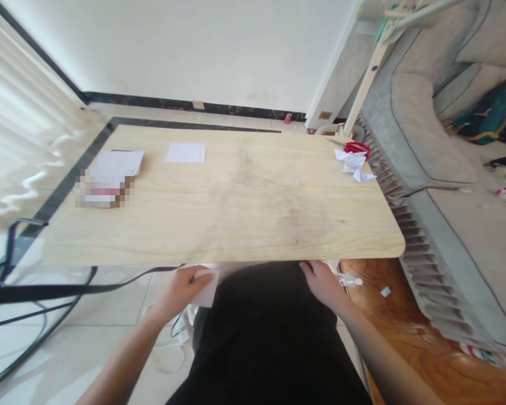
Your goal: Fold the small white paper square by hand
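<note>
At desk (185, 214) near edge, left hand (184, 289) pinching paper (206, 295): likely light, easily creased, best taken by edges. Right hand (320, 283) part-hidden, grip can't be made out.

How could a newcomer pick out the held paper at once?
Start at the pale wooden table and drop to the left hand, just below its near edge in view. Gripped there is the small white paper. Unlike the flat sheet and the folded white pieces, which lie on the table, this one is held.

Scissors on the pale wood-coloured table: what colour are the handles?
Red handles, best in the head view.
</note>
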### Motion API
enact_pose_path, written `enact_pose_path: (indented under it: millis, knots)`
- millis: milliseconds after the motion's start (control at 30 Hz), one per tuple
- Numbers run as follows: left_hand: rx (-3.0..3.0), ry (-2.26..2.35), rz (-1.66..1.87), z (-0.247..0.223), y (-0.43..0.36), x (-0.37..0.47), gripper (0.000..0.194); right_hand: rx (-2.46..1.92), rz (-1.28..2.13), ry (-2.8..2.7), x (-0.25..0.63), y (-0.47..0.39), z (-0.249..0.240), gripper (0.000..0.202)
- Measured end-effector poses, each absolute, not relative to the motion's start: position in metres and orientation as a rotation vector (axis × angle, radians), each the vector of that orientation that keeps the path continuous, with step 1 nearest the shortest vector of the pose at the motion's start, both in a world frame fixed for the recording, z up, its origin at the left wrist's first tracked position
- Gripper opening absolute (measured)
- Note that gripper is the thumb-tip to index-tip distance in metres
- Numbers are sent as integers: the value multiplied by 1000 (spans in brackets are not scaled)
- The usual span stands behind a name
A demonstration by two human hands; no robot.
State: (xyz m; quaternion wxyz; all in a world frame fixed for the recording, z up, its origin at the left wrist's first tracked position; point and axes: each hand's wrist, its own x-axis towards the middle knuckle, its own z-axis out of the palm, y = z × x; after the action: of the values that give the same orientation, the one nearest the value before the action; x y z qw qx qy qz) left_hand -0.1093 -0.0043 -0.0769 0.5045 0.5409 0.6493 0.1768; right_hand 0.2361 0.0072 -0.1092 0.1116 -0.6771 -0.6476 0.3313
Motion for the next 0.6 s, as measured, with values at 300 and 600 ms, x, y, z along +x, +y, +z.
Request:
enact_pose_path:
  millis: [300,600]
  knots:
    - [1155,1296,567,-20,-5,-54,33,-1797,1192,-2267,193,-2,-47,33]
    - [1264,1387,726,-7,38,-39,30,-1542,1629,-1838,152,19,20,7]
